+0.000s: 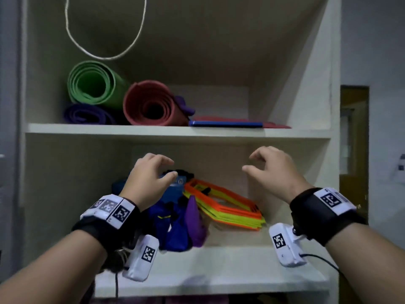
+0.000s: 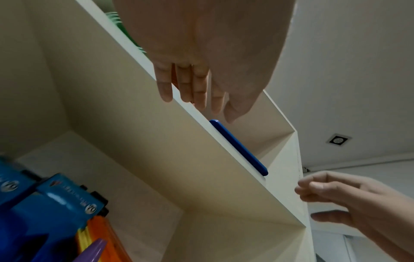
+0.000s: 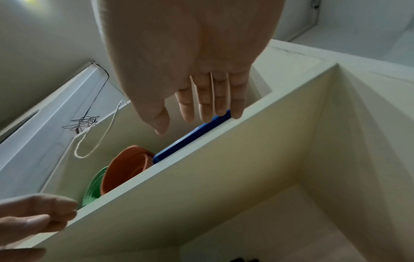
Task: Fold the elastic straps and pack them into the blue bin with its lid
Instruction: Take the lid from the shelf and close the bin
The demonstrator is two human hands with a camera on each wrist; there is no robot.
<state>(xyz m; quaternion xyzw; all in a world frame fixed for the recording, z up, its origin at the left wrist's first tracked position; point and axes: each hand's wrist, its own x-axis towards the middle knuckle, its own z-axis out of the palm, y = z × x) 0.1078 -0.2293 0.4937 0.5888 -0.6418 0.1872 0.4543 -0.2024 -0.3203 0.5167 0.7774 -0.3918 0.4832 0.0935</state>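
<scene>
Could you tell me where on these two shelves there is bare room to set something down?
On the lower shelf, the front strip and the right end past the orange and yellow frames are bare. Its left back is crowded with blue and purple gear. On the upper shelf, rolled mats fill the left; a blue lid lies right.

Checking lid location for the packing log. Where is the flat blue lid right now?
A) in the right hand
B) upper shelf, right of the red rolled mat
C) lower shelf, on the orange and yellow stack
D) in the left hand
B: the blue lid lies flat at the front of the upper shelf, right of the red rolled mat; left hand and right hand hold nothing.
</scene>
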